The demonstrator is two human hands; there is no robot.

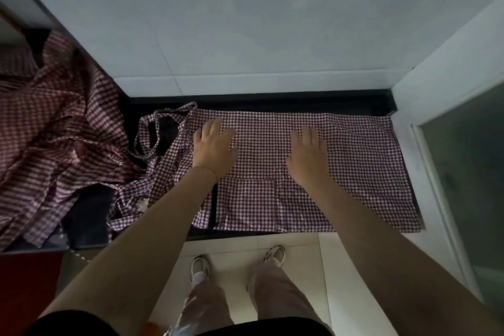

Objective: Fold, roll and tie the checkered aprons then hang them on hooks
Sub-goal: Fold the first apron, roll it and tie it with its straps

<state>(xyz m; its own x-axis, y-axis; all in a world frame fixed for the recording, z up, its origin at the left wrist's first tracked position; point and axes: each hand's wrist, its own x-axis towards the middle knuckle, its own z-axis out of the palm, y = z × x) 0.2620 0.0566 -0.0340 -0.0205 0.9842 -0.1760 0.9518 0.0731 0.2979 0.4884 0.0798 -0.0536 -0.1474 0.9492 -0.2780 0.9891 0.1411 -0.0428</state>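
1. Lying flat on the dark table [286, 101], the apron [354, 161] is spread as a long band, its long axis running left to right along the wall; it looks already folded lengthwise, though how many layers cannot be told.
2. Its straps [152, 131] trail loose off the left end, looping over bare table.
3. The left hand [214, 148] presses the cloth near that strap end, fingers straight and spread, holding nothing.
4. The right hand [308, 155] lies flat near the middle of the band, fingers likewise straight, palm down.
5. Both hands sit left of the apron's centre, so the far right end is free and well apart from either; the right hand is the nearer one to it.
6. Judged from this, a roll would run along the long axis, most likely toward the straps, leaving them free for tying.
7. A heap [46, 123] of further checkered aprons lies crumpled at the left, just beside the straps.
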